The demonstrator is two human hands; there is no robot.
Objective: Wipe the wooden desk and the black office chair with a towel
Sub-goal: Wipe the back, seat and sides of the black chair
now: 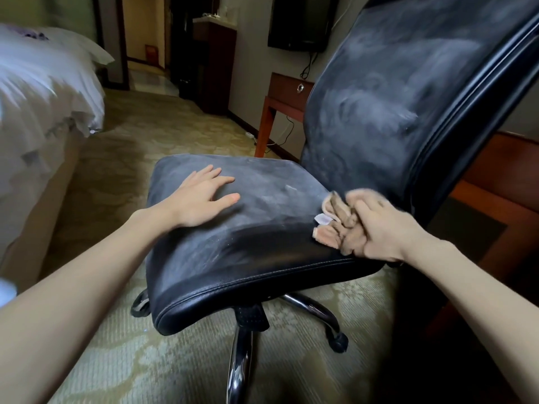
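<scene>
Towel [338, 228] bunched on chair seat [262, 237] in tight grip of right hand [379, 231] (left hand [201, 199] splayed flat).

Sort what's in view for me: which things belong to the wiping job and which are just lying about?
Job in hand:
- towel, gripped by the right hand
- black chair, with the left hand resting flat on its seat
- wooden desk behind the chair

Just lying about:
- bed
- television on the wall
- cables by the wall
- carpet
</scene>
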